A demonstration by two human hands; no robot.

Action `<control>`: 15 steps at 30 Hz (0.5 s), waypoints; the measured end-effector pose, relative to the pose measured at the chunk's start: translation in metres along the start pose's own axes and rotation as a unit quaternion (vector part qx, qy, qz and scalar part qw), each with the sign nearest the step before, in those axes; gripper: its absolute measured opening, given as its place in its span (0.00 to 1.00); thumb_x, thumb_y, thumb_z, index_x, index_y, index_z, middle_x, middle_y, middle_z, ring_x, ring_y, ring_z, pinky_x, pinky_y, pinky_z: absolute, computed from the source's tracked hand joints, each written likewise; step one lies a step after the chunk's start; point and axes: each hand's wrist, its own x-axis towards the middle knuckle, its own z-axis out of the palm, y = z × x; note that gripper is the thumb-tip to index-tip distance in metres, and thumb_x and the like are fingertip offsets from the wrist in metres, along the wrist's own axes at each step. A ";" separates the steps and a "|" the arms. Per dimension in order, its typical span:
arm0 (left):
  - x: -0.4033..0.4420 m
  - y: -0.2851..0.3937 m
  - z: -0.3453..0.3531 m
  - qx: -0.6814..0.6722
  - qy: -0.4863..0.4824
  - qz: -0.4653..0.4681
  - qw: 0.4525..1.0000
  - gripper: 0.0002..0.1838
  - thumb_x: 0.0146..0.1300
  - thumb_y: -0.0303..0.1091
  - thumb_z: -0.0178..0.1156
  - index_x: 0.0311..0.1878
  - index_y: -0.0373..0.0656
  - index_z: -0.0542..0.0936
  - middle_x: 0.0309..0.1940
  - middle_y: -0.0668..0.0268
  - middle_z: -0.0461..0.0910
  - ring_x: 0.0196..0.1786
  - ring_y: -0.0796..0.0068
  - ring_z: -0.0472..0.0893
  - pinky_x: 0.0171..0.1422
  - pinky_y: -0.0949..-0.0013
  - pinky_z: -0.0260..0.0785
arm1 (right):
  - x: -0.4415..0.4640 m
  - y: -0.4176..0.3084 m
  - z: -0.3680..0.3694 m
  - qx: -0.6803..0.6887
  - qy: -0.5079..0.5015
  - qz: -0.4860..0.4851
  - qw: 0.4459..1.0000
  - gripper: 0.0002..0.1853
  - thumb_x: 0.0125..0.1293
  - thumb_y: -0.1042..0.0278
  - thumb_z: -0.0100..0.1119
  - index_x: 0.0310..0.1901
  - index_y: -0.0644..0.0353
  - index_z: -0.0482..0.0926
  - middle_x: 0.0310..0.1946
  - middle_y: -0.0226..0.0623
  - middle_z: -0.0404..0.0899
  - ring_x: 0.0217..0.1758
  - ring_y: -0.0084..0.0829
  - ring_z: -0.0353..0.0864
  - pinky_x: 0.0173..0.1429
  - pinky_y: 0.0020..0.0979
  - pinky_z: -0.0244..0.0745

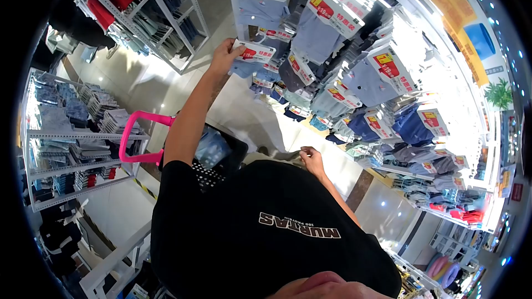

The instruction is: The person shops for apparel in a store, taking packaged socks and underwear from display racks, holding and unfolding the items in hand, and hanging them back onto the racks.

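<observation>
Reaching forward, my left hand [224,56] pinches the left edge of a hanging clothing pack [256,52]. That pack has a white header card with a red and yellow price label, and light blue-grey fabric below it. It is at the lower left end of a rack [235,8] of similar packs. My right hand [311,159] is low in front of my body with its fingers curled in and nothing visible in them. Near it are the lower hanging packs, a short distance away and not touched.
Beside my left arm is a dark basket [235,152] with a pink handle [126,138], holding blue and polka-dot items. Shelves of folded clothes [83,141] stand at left. A white clothing rack [185,22] stands at the upper left. Tiled floor [152,86] runs between them.
</observation>
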 end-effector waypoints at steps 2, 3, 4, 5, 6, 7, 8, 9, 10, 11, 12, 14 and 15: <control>-0.015 0.001 0.000 -0.048 0.001 -0.006 0.999 0.16 0.68 0.34 0.61 0.52 0.33 0.75 0.41 0.63 0.82 0.42 0.79 0.80 0.49 0.74 0.72 | 0.000 -0.015 0.001 0.002 -0.006 0.003 1.000 0.15 0.66 0.69 0.61 0.50 0.68 0.79 0.30 0.35 0.81 0.29 0.21 0.79 0.33 0.22 0.72; -0.019 0.000 0.005 -0.074 -0.002 -0.005 0.997 0.15 0.69 0.34 0.60 0.52 0.33 0.75 0.41 0.63 0.82 0.42 0.80 0.80 0.49 0.75 0.72 | 0.002 -0.024 0.002 0.012 -0.009 -0.013 1.000 0.14 0.67 0.69 0.60 0.50 0.68 0.79 0.30 0.35 0.81 0.29 0.21 0.78 0.33 0.22 0.72; -0.026 -0.001 0.012 -0.101 -0.006 -0.005 0.995 0.15 0.69 0.34 0.60 0.52 0.34 0.75 0.41 0.64 0.82 0.42 0.81 0.80 0.48 0.75 0.72 | 0.004 -0.035 0.003 0.022 -0.012 -0.028 0.999 0.14 0.67 0.70 0.60 0.50 0.68 0.79 0.30 0.34 0.81 0.29 0.20 0.78 0.34 0.22 0.72; -0.037 0.005 0.020 -0.093 -0.009 -0.012 0.996 0.14 0.70 0.34 0.59 0.52 0.34 0.75 0.41 0.64 0.82 0.42 0.81 0.80 0.48 0.76 0.72 | 0.005 -0.046 0.004 0.033 -0.013 -0.041 0.999 0.14 0.68 0.70 0.60 0.51 0.68 0.79 0.31 0.34 0.81 0.29 0.20 0.77 0.34 0.22 0.72; -0.048 0.012 0.030 -0.085 -0.014 -0.019 0.996 0.14 0.70 0.34 0.59 0.52 0.34 0.75 0.41 0.64 0.82 0.42 0.82 0.80 0.48 0.76 0.72 | 0.009 -0.057 0.005 0.065 -0.015 -0.036 0.997 0.13 0.69 0.70 0.59 0.51 0.68 0.78 0.33 0.33 0.81 0.30 0.19 0.76 0.38 0.23 0.74; -0.061 0.020 0.042 -0.077 -0.021 -0.027 0.996 0.14 0.70 0.34 0.59 0.52 0.34 0.75 0.42 0.64 0.82 0.42 0.83 0.80 0.48 0.77 0.72 | 0.014 -0.064 0.005 0.116 -0.014 -0.051 0.992 0.13 0.70 0.69 0.58 0.52 0.67 0.77 0.35 0.35 0.81 0.33 0.21 0.79 0.42 0.25 0.77; -0.077 0.022 0.056 -0.101 -0.040 -0.052 0.993 0.13 0.71 0.33 0.58 0.52 0.34 0.74 0.42 0.64 0.82 0.41 0.83 0.80 0.47 0.77 0.73 | 0.016 -0.088 0.003 0.159 -0.015 -0.046 0.986 0.15 0.73 0.65 0.55 0.54 0.67 0.76 0.40 0.38 0.82 0.40 0.25 0.82 0.47 0.28 0.79; -0.092 0.014 0.073 -0.120 -0.026 -0.059 0.991 0.14 0.71 0.34 0.57 0.52 0.34 0.73 0.41 0.64 0.83 0.41 0.82 0.81 0.46 0.76 0.73 | 0.018 -0.109 0.001 0.228 -0.004 -0.028 0.973 0.19 0.76 0.57 0.49 0.56 0.65 0.74 0.46 0.41 0.81 0.46 0.30 0.82 0.50 0.30 0.79; -0.107 0.011 0.087 -0.159 -0.036 -0.100 0.982 0.14 0.71 0.34 0.57 0.52 0.34 0.73 0.41 0.64 0.83 0.41 0.82 0.81 0.47 0.76 0.74 | 0.018 -0.132 -0.004 0.304 -0.027 -0.033 0.952 0.23 0.77 0.52 0.45 0.61 0.63 0.71 0.50 0.42 0.80 0.51 0.31 0.81 0.55 0.33 0.77; -0.124 0.007 0.100 -0.196 -0.048 -0.145 0.969 0.14 0.72 0.35 0.57 0.52 0.34 0.73 0.41 0.63 0.83 0.40 0.81 0.81 0.47 0.76 0.74 | 0.016 -0.149 -0.008 0.351 -0.053 -0.067 0.932 0.24 0.77 0.51 0.44 0.62 0.63 0.69 0.52 0.41 0.79 0.54 0.31 0.80 0.58 0.33 0.75; -0.137 0.001 0.112 -0.214 -0.049 -0.167 0.961 0.15 0.72 0.35 0.57 0.52 0.34 0.73 0.41 0.63 0.82 0.41 0.81 0.81 0.48 0.75 0.74 | 0.015 -0.163 -0.011 0.351 -0.069 -0.077 0.931 0.23 0.77 0.52 0.44 0.63 0.61 0.67 0.53 0.39 0.78 0.54 0.29 0.78 0.59 0.32 0.73; -0.158 -0.009 0.131 -0.244 -0.050 -0.209 0.946 0.16 0.71 0.36 0.58 0.54 0.34 0.73 0.42 0.63 0.82 0.43 0.80 0.81 0.49 0.74 0.73 | 0.017 -0.166 -0.012 0.251 -0.035 -0.075 0.964 0.17 0.74 0.58 0.54 0.55 0.63 0.73 0.47 0.33 0.80 0.48 0.23 0.78 0.55 0.27 0.71; -0.168 -0.011 0.138 -0.240 -0.061 -0.220 0.944 0.17 0.71 0.36 0.58 0.55 0.34 0.73 0.43 0.63 0.82 0.44 0.80 0.80 0.49 0.74 0.73 | 0.011 -0.178 -0.013 0.169 -0.038 -0.098 0.980 0.16 0.72 0.61 0.57 0.53 0.63 0.75 0.44 0.32 0.81 0.46 0.21 0.77 0.55 0.26 0.71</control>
